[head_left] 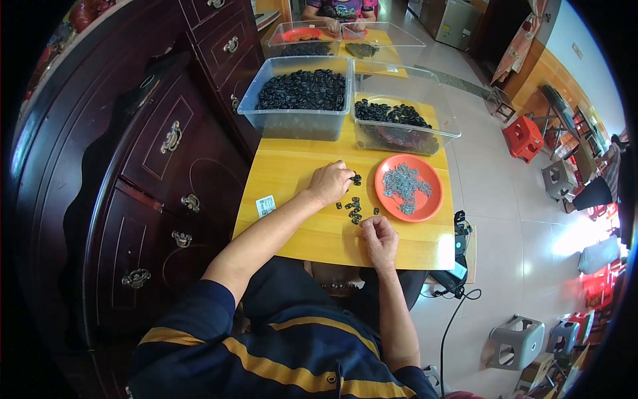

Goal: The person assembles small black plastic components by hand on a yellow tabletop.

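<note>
Black parts (352, 207) lie scattered between both hands, touching neither clearly.

Left arm extended forward and across, forearm bare, dark sleeve with a yellow stripe at the upper arm. Left hand (330, 183) palm-down, knuckles up, fingers curled, tips pinched at its right edge. Right forearm runs nearly straight up from the lower edge. Right hand (380, 237) nearer the body, loosely curled, fingertips pointing forward-left. Hands close but apart.
</note>
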